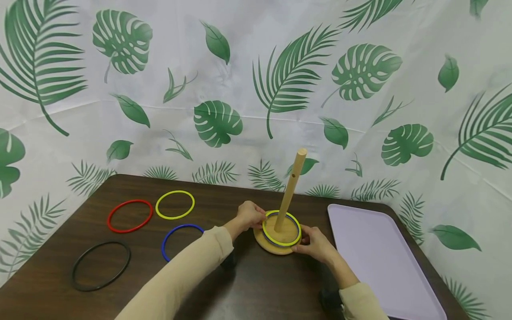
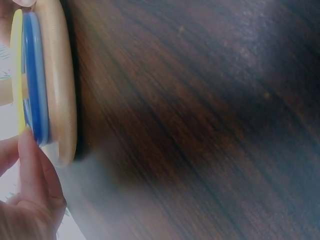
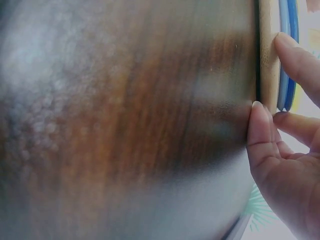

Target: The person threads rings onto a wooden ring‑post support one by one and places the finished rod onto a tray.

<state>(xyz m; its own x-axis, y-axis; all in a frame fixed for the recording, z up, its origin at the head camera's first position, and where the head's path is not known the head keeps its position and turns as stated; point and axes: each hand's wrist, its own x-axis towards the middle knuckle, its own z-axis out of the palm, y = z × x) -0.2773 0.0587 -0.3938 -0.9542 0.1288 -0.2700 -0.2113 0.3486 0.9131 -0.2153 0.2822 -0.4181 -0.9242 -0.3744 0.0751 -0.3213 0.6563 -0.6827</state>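
A wooden ring stand has a round base [image 1: 276,250] and an upright post [image 1: 292,184]. Around the post, a yellow ring [image 2: 18,60] is uppermost, just off the blue rings [image 2: 33,80] that lie stacked against the base. My left hand [image 1: 250,215] pinches the yellow ring at its left edge between thumb and fingertips. On the stand's right side, my right hand [image 1: 318,245] holds the base's rim, its thumb and fingertips spread along the edge. In the right wrist view, the thumb also lies close to the blue rings; exact contact with them is unclear.
On the dark wood table [image 1: 264,289], a red ring [image 1: 130,201], another yellow ring [image 1: 174,192], another blue ring [image 1: 163,246] and a black ring [image 1: 74,275] lie at left. The forearm partly covers that blue ring. A lilac tray [image 1: 384,258] lies at right.
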